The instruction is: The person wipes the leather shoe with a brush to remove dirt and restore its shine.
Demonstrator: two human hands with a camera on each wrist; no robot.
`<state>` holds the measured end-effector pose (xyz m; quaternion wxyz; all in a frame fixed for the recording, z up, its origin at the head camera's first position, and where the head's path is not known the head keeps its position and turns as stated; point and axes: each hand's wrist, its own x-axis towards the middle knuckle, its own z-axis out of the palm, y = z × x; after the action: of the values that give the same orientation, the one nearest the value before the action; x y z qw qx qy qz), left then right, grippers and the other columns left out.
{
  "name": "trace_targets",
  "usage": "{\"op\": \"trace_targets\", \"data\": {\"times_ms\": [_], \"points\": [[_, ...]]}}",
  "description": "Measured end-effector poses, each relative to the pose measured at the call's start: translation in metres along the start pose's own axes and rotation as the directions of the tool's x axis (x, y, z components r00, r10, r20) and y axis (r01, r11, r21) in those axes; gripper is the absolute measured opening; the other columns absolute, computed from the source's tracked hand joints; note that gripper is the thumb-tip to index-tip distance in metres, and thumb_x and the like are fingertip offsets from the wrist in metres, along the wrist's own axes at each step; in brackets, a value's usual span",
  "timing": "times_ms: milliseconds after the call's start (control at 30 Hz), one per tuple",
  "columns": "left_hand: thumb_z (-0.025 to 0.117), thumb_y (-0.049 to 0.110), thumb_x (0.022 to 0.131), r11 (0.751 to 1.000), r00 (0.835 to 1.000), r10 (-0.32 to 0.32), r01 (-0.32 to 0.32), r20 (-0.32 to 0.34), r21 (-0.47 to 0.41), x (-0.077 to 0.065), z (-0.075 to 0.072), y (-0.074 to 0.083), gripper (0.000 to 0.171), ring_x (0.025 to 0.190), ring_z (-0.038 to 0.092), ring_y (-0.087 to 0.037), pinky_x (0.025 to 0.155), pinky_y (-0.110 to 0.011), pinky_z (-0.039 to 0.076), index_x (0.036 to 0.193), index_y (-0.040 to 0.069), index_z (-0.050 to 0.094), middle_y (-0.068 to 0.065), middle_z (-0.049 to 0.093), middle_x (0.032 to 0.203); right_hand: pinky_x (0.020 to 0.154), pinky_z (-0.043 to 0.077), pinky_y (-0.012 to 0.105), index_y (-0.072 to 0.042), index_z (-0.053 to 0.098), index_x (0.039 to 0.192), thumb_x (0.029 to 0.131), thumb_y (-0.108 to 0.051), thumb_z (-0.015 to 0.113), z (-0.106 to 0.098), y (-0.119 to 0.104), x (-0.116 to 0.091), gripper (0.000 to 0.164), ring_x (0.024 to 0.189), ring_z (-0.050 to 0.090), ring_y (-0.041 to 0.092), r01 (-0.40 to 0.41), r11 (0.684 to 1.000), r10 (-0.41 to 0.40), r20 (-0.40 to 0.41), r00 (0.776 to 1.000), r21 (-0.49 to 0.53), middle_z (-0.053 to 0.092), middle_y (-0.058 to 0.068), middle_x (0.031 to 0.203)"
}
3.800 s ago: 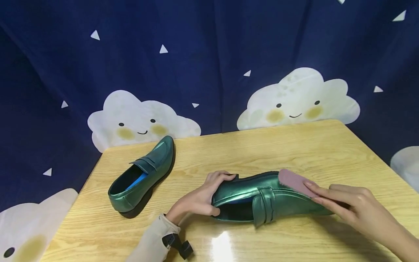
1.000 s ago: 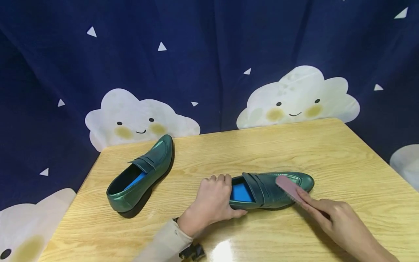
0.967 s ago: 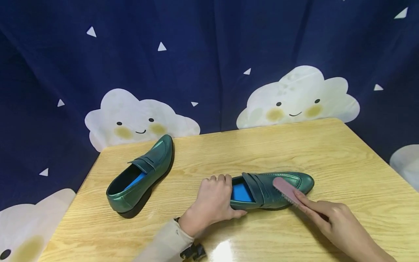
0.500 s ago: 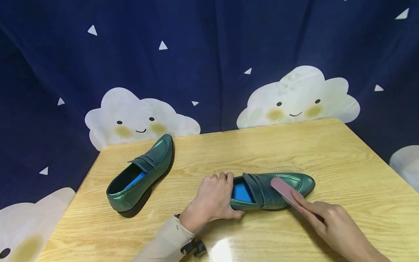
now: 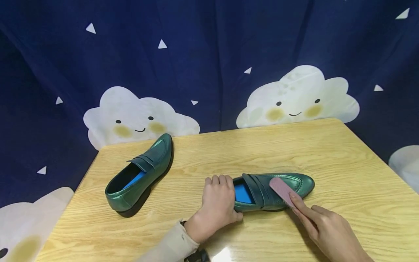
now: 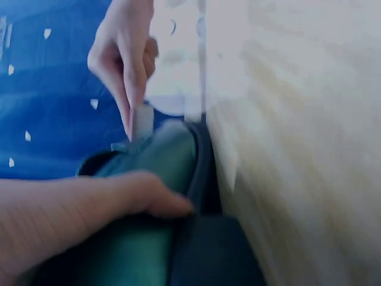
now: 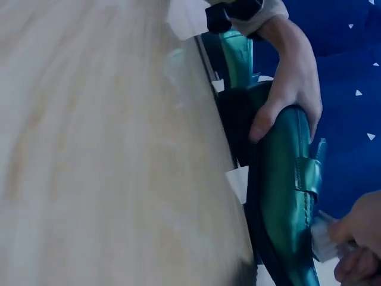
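Note:
A metallic green loafer (image 5: 302,182) with a blue insole rests sole down on the table, toe to the right. Its heel end is held by my left hand (image 5: 218,202), thumb along the near side and fingers over the far side. My right hand (image 5: 330,229) pinches a flat pink brush (image 5: 282,191) and lays its bristle side on the loafer's upper, just in front of the strap. In the right wrist view the brush (image 7: 323,239) meets the top seam. The left thumb (image 6: 158,199) presses the loafer's side in the left wrist view.
The matching green loafer (image 5: 157,160) stands at the left of the wooden table (image 5: 209,156), toe pointing to the back. Behind the table hangs a dark blue curtain (image 5: 196,65) printed with smiling clouds.
Several seconds ago the loafer was tipped on its side; it now stands on its sole and the left hand's grip has shifted. Lately the brush has slid slightly left towards the strap.

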<state>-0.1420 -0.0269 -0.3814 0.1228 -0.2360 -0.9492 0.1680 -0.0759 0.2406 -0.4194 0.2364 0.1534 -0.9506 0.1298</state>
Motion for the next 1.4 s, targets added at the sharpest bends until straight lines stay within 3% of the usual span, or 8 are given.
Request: {"op": "trace_targets", "data": {"times_ms": [233,500,733,833,1000,1067,1233,1400], "points": [[0.064,0.086,0.055,1.000,0.995,0.020,-0.020,0.094,-0.006,0.004,-0.002,-0.003,0.101,0.076,0.052,-0.019,0.067,-0.030,0.045,0.111,0.003,0.051,-0.007,0.054,0.089,0.034,0.029,0.039,-0.021,0.061,0.132,0.092,-0.023,0.064,-0.010,0.019,0.003,0.040,0.039,0.037,0.017,-0.177,0.980,0.173,-0.041,0.984,-0.096,0.036,-0.005,0.055],[0.064,0.085,0.057,1.000,0.993,0.029,-0.029,0.116,-0.004,0.004,-0.001,-0.003,0.101,0.078,0.053,-0.019,0.069,-0.030,0.045,0.114,0.003,0.049,-0.008,0.054,0.091,0.048,0.039,0.024,-0.011,0.065,0.126,0.082,-0.010,0.073,-0.003,0.008,0.005,0.045,0.055,0.041,-0.006,0.013,0.998,-0.013,0.005,1.000,0.065,0.049,-0.019,0.061],[0.064,0.084,0.059,0.999,0.991,0.035,-0.031,0.133,-0.030,0.004,-0.001,-0.004,0.102,0.086,0.055,-0.020,0.075,-0.031,0.047,0.120,0.003,0.049,-0.008,0.057,0.100,0.042,0.028,0.030,-0.013,0.066,0.125,0.086,-0.014,0.070,-0.009,0.024,0.005,0.039,0.049,0.033,0.006,-0.102,0.995,0.101,-0.050,0.994,-0.022,0.039,-0.012,0.056],[0.064,0.084,0.058,0.999,0.991,0.045,-0.042,0.124,-0.032,0.005,-0.001,-0.005,0.104,0.087,0.056,-0.020,0.076,-0.032,0.047,0.121,0.003,0.049,-0.008,0.058,0.102,0.042,0.035,0.034,-0.010,0.066,0.125,0.084,-0.010,0.071,-0.009,0.024,0.005,0.041,0.050,0.046,0.011,-0.083,0.997,0.083,-0.056,0.995,-0.001,0.050,-0.008,0.058],[0.064,0.084,0.058,0.998,0.988,0.061,-0.057,0.139,-0.030,0.007,-0.002,-0.007,0.105,0.089,0.056,-0.020,0.076,-0.031,0.047,0.123,0.004,0.049,-0.007,0.058,0.103,0.062,0.045,0.012,-0.013,0.067,0.124,0.080,-0.005,0.075,-0.006,0.012,0.007,0.045,0.074,0.064,0.006,0.053,0.978,-0.047,-0.034,0.998,0.201,0.074,0.001,0.092],[0.064,0.084,0.058,0.997,0.986,0.070,-0.065,0.154,-0.037,0.008,-0.002,-0.008,0.105,0.091,0.056,-0.020,0.076,-0.031,0.047,0.124,0.004,0.048,-0.007,0.058,0.104,0.064,0.047,0.014,-0.013,0.067,0.123,0.080,-0.004,0.075,-0.007,0.015,0.008,0.045,0.076,0.067,0.010,0.049,0.979,-0.038,-0.063,0.997,0.196,0.074,0.004,0.095],[0.064,0.084,0.058,0.996,0.983,0.081,-0.075,0.163,-0.046,0.008,-0.001,-0.008,0.105,0.092,0.056,-0.020,0.078,-0.032,0.047,0.125,0.004,0.048,-0.008,0.058,0.106,0.048,0.041,0.030,-0.009,0.066,0.125,0.084,-0.009,0.071,-0.006,0.025,0.003,0.041,0.054,0.053,0.011,0.006,0.999,0.000,-0.123,0.992,0.052,0.058,-0.008,0.062],[0.064,0.085,0.056,0.997,0.987,0.071,-0.066,0.141,-0.042,0.008,0.000,-0.008,0.104,0.088,0.056,-0.019,0.075,-0.031,0.047,0.121,0.004,0.050,-0.006,0.058,0.100,0.053,0.030,0.013,-0.009,0.062,0.129,0.081,-0.005,0.073,-0.001,0.010,0.002,0.050,0.057,0.034,-0.005,0.093,0.983,-0.087,-0.039,0.995,0.161,0.046,-0.021,0.063]]}}
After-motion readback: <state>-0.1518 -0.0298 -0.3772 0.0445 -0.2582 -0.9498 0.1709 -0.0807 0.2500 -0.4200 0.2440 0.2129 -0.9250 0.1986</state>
